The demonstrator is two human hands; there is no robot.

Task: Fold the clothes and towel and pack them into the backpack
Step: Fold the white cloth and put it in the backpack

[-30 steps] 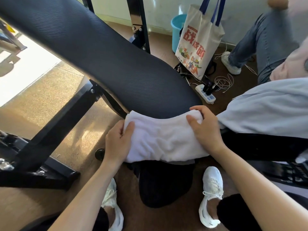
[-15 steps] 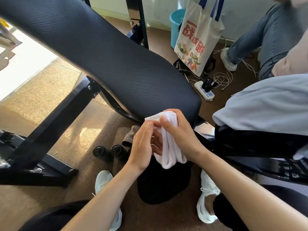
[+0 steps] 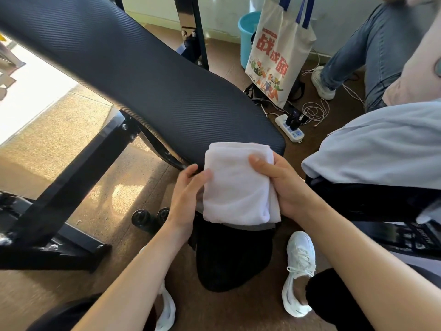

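A folded white terry towel (image 3: 238, 185) is held just above a black fabric backpack (image 3: 233, 259) on the floor, beside a black padded bench (image 3: 143, 75). To pack it well, keep the folds pressed together and lower it straight in. The right hand (image 3: 286, 187) wraps the towel's right edge, and the left hand (image 3: 188, 194) pinches its left edge.
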